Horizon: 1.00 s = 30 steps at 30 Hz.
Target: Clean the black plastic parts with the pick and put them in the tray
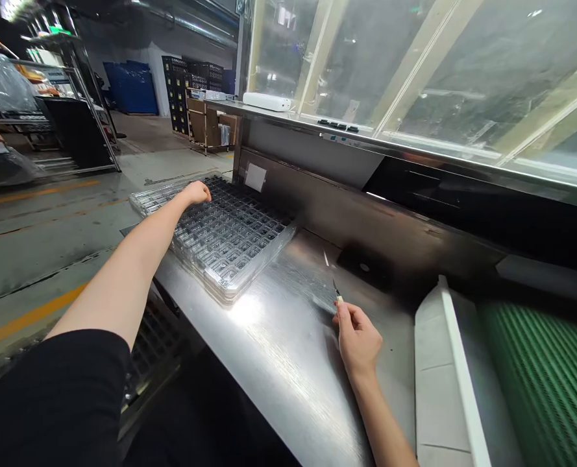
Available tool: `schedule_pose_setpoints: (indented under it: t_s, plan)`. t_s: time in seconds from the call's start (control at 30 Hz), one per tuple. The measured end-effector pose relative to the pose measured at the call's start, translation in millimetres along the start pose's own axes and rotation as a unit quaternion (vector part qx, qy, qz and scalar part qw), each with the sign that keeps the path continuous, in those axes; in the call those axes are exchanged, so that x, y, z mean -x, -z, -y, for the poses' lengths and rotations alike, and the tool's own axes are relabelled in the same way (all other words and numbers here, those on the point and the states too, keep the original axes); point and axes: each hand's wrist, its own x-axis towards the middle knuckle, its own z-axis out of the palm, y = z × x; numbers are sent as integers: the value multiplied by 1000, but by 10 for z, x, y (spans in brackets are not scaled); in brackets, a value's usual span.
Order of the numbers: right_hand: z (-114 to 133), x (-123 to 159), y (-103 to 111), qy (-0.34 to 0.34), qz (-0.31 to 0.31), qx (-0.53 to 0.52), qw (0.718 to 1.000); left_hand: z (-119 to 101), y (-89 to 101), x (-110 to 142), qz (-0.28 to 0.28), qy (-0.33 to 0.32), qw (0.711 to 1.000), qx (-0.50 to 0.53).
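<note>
A stack of clear plastic trays (239,282) with many small pockets lies at the left of the steel bench. Dark small pieces (256,220) appear to sit in the pockets toward the far side. My left hand (196,192) is over the far left part of the top tray, fingers curled closed; what they hold, if anything, is hidden. Above the middle of the bench, my right hand (359,337) grips a small knife-like tool (338,296) between thumb and fingers, its thin dark tip pointing away from me.
On the right, a white side wall (441,363) borders a green ribbed conveyor belt (546,363). A dark flat object (365,267) lies near the back panel. Above runs a shelf with a white device (267,102) and small black pieces (337,126). A rack (74,117) stands across the floor.
</note>
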Motion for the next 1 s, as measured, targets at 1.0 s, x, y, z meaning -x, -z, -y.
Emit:
schedule_pose_setpoints:
  t_s: [1.0]
  plan:
    - [23,19,-5,5,5,-5,1000,-1702,-907,1061,180,-365,895,-182]
